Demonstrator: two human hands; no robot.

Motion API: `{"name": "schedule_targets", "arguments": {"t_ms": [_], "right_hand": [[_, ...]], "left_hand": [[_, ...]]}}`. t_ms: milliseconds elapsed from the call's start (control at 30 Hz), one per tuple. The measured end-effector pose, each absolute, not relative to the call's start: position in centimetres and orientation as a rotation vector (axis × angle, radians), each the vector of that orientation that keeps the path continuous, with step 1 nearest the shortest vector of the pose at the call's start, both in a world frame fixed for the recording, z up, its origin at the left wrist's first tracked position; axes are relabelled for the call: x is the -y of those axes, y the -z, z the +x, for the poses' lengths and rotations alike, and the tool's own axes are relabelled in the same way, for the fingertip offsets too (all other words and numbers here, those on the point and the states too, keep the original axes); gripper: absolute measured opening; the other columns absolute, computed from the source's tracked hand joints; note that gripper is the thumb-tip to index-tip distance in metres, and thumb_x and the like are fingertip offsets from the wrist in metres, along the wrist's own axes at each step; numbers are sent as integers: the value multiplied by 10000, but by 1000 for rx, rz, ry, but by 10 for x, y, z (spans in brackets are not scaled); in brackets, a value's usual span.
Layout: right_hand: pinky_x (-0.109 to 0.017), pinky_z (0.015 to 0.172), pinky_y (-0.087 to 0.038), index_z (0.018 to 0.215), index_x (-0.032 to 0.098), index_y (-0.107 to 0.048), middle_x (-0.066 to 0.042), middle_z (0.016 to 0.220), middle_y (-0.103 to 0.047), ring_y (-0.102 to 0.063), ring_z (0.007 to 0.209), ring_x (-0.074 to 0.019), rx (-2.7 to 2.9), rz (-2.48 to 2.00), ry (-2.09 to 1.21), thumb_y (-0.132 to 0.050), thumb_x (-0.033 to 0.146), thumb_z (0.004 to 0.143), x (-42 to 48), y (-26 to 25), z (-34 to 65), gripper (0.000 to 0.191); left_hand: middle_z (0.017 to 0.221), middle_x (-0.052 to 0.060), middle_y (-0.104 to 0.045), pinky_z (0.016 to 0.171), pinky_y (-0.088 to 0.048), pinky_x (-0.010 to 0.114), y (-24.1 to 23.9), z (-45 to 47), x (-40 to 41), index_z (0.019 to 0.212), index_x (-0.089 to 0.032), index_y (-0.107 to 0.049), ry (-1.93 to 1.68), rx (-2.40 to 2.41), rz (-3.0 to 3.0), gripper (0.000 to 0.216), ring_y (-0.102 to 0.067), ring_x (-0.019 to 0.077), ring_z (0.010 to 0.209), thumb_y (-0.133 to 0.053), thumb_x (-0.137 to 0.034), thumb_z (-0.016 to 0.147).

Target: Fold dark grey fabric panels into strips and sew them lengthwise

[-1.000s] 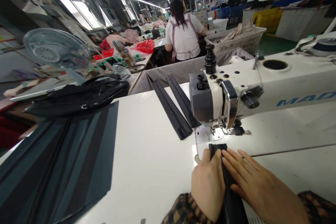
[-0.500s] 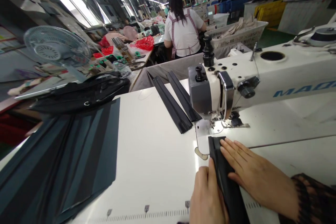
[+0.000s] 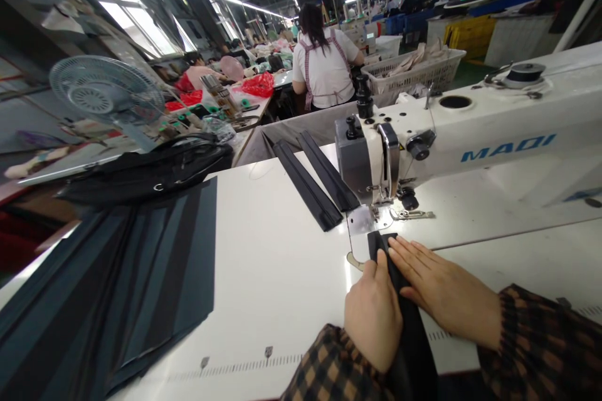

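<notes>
A narrow black fabric strip lies on the white table, its far end just short of the presser foot of a white sewing machine. My left hand rests on the strip's left edge with its fingers curled down over it. My right hand lies flat on the strip's right side, fingers stretched toward the needle. Both wrists are in checked sleeves.
Two long black strips lie on the table behind the needle. Dark fabric panels are stacked at the left, with a black bag and a desk fan beyond. A person in a white top sits at another station, beside a white basket.
My left hand has slid forward along the strip toward the needle. The strip's far end sits a little closer to the presser foot. The view has shifted slightly.
</notes>
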State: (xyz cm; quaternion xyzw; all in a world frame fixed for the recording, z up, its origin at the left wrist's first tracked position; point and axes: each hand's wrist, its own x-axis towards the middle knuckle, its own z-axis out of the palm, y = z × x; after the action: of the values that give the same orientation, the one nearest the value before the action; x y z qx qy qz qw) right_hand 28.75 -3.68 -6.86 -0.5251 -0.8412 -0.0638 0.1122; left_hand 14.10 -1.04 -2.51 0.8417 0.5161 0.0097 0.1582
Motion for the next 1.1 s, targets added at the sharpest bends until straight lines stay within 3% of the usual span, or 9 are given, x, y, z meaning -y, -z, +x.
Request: {"name": "schedule_targets", "arguments": {"t_ms": [100,533,700,900,1100], "right_hand": [[-403,998,-349,1300,58,-327,-155,1358,-315,-275,1251,-247,2472,-1545,182,-407,314,852,37,68,287,523],[-390,1010,-334,1316,62,-296,-140,1370,-296,-258,1260,-237,2462,-1570,193,-412,314,849,38,68,286,543],[-390,1014,-326,1322,68,-284,-132,1377,-285,-246,1265,-232,2465,-1593,194,-411,302,843,39,67,284,548],[-417,1023,-299,1328,85,-275,-115,1382,-283,-226,1272,-231,2480,-1619,235,-395,245,833,38,64,283,534],[-421,1008,-313,1327,86,-276,-110,1379,-290,-237,1268,-233,2494,-1567,240,-402,267,835,32,66,288,540]], "left_hand": [[1023,103,-541,618,-508,338,32,141,15,1316,-119,-278,64,-1582,2480,513,-602,230,778,-314,-80,806],[1004,126,-539,735,-498,326,29,148,1,1293,-54,-308,58,-1444,2497,486,-573,216,869,-307,-79,808],[1032,126,-535,686,-522,353,25,152,1,1311,-64,-275,181,-1473,2468,564,-598,227,817,-359,-51,753],[1056,161,-527,668,-532,334,24,159,4,1299,-5,-271,268,-1540,2542,516,-608,229,815,-319,-32,786],[1014,137,-547,620,-539,352,21,160,-3,1288,-39,-304,267,-1505,2517,510,-617,227,770,-337,-41,778]]}}
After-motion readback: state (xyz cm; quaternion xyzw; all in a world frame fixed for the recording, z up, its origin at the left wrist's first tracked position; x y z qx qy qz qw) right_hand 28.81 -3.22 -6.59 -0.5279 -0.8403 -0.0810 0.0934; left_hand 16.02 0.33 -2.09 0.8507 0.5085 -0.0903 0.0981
